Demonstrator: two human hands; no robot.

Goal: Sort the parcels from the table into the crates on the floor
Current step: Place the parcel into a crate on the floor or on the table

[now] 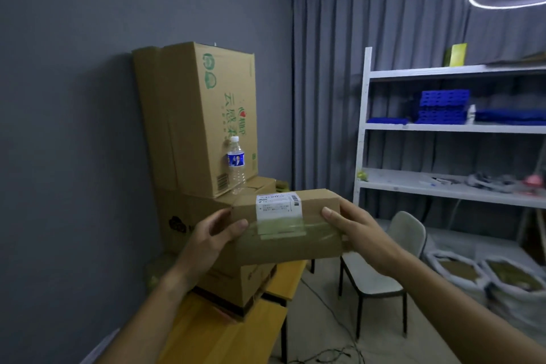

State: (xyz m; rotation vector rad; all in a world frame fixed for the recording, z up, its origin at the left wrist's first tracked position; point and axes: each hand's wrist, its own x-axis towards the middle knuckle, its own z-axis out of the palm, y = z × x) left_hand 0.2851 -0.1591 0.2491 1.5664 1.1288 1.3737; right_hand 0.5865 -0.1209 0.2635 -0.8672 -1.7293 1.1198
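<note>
Green Chinese print, with "云" plainly legible, ran down the tall carton (204, 115) beside green logos and a barcode. White shipping label (277, 206) on the held parcel (291, 227) carried a barcode; its print too small to read. Blue label on the water bottle (236, 164) unreadable.

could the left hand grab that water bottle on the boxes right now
Probably not as things stand. The left hand grips one end of the parcel, with the right hand on the other. The water bottle stands just beyond, with nothing between, but the hand would first have to let go.
</note>
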